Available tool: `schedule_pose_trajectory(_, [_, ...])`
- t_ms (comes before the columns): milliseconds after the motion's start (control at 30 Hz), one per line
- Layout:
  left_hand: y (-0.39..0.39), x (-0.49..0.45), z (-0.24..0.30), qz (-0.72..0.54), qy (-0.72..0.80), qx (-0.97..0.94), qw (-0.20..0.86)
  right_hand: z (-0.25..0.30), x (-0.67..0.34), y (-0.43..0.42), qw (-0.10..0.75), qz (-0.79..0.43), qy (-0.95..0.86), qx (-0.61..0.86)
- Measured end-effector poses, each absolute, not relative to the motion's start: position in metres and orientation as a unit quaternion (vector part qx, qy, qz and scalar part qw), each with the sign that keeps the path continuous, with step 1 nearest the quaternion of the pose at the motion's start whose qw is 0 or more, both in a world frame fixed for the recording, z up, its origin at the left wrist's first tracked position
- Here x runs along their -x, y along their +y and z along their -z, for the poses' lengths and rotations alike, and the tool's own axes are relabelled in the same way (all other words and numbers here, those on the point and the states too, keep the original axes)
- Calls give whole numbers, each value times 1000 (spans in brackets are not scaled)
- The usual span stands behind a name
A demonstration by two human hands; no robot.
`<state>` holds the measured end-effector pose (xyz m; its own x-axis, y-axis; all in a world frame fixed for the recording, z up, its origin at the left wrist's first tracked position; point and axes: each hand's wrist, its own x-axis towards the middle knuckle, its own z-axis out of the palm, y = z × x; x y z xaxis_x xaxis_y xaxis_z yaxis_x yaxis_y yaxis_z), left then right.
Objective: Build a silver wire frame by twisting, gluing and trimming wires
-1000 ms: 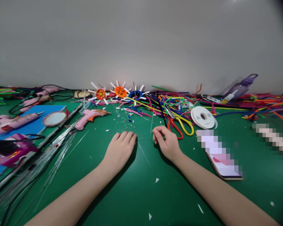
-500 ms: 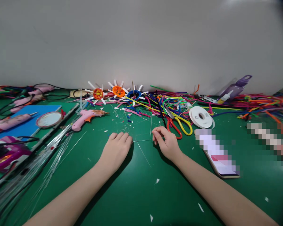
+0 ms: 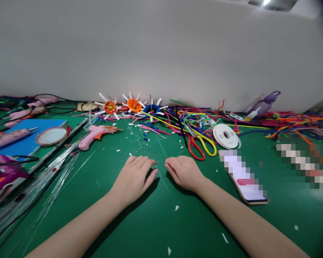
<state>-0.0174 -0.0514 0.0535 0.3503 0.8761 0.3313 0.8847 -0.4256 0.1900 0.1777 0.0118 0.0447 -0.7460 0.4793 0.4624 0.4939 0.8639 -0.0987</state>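
Between my hands, low over the green tabletop, a thin clear strand (image 3: 160, 161) runs across; it looks like stiff line or fine wire. My right hand (image 3: 184, 172) pinches its right end, thumb pressed to the fingers. My left hand (image 3: 134, 179) is at the other end, fingers bent and thumb tip close beneath them, with the strand meeting the fingertips. A second thin strand (image 3: 163, 182) slants down from the left fingertips across the table. Where exactly the strands touch the fingers is too fine to make out.
Scissors (image 3: 196, 147) with red and yellow handles and a white spool (image 3: 218, 138) lie beyond my right hand. A phone (image 3: 239, 175) is to the right. On the left are a pink glue gun (image 3: 90, 138) and clear strands (image 3: 60, 179). Pipe cleaners (image 3: 199, 118) line the back.
My hands have drawn closer together, shortening the visible strand between them. The left thumb now shows below the fingers. My right hand has turned lower, and its upright strand no longer shows clearly.
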Motion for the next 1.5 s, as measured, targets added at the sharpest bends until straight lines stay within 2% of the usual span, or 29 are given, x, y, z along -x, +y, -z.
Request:
schedule_pose_trajectory(167, [-59,9,-54,272,-509,813,-71,-43,-175,7,226,35,-949,219])
schedule_pose_trajectory(400, [-50,19,-47,203,-536,818,59,-39,-179,15,273,-33,-908,315])
schedule_pose_trajectory(633, [-47,22,-47,105,-568,809,108,-41,-179,15,258,-59,-897,353])
schedule_pose_trajectory(767, [-48,22,-48,102,-573,802,133,-40,-179,15,259,-62,-893,362])
schedule_pose_trajectory(1267, [-42,32,-48,43,-577,799,160,-41,-181,17,306,-169,-830,436])
schedule_pose_trajectory(1500, [-42,38,-50,86,-602,782,137,-38,-185,24,352,-227,-781,463])
